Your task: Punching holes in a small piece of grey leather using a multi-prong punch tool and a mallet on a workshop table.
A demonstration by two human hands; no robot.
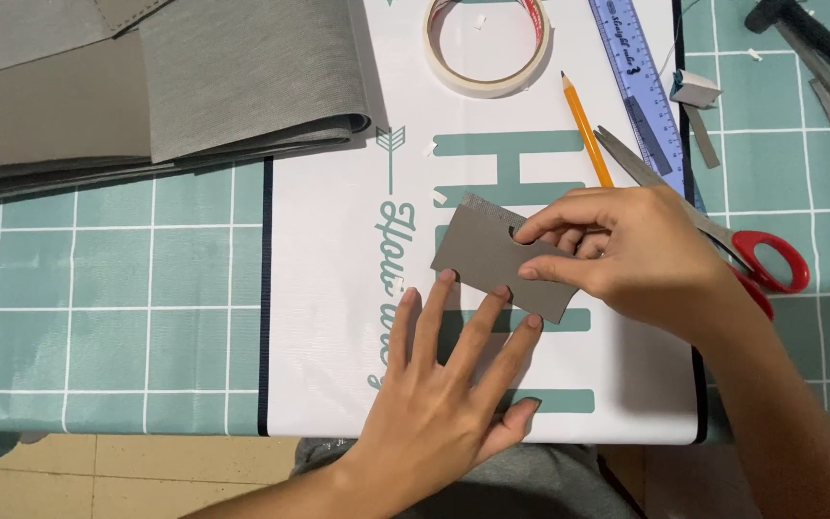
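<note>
A: Grey card piece (pixel 500 261) noted in the head view, lying on the white printed sheet (pixel 329 288) spread over the green grid-patterned table (pixel 108 317). It is set slightly askew, with a small notch near its upper edge.

B: Fingers?

A: The left hand (pixel 444 384) is laid flat, its fingers (pixel 434 312) spread wide; the tips press the card's lower edge against the sheet. Nothing is gripped by it. The right hand (pixel 626 255) is closed narrowly: the card's right end is pinched between thumb and forefinger, beside the notch.

B: How is the work judged best handled?

A: The card is probably best kept flat under the spread fingertips while the pinched end is worked, so that no slip or crease occurs. Pressure is best kept even and close to the notch.

B: Surroundings?

A: Red-handled scissors (pixel 761 259) lie just beyond the right hand, partly hidden by it. A yellow pencil (pixel 586 130), a blue ruler (pixel 638 77) and a roll of tape (pixel 487 43) are recorded further up the sheet. Folded grey material (pixel 146 86) occupies the upper left.
</note>
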